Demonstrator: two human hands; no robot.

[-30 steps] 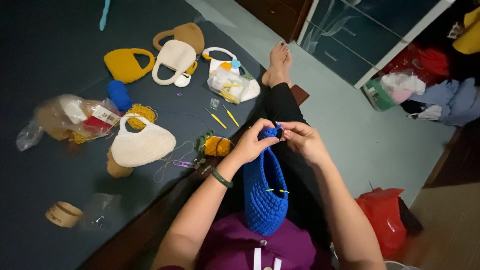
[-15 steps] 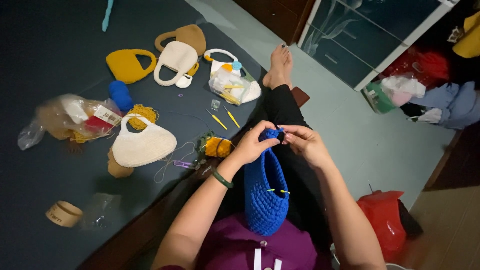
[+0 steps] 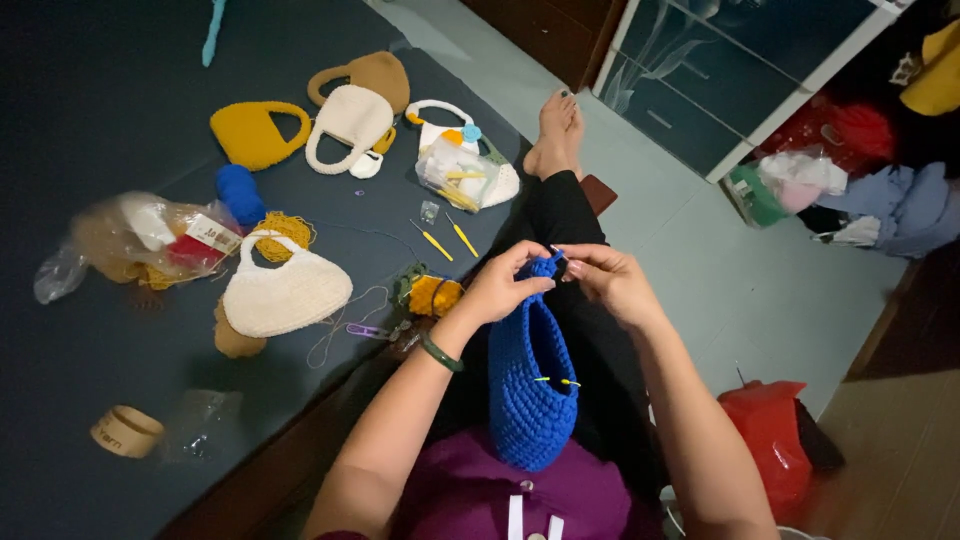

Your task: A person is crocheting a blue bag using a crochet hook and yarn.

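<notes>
Blue crocheted bag (image 3: 530, 390) hangs from both pinching hands.

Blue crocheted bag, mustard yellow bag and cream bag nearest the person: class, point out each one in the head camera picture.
Blue crocheted bag (image 3: 530, 390), head view, on its ribbed body.
Mustard yellow bag (image 3: 252, 140), head view, on its body below the handle opening.
Cream bag (image 3: 285, 295), head view, on the middle of its body.

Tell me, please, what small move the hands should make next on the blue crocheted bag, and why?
Probably one more stitch along the top edge. Both the left hand and right hand pinch the rim of the blue bag, which hangs in the lap, and a thin hook seems to sit at the right fingertips. Its handle looks unfinished beside the white bag.
</notes>
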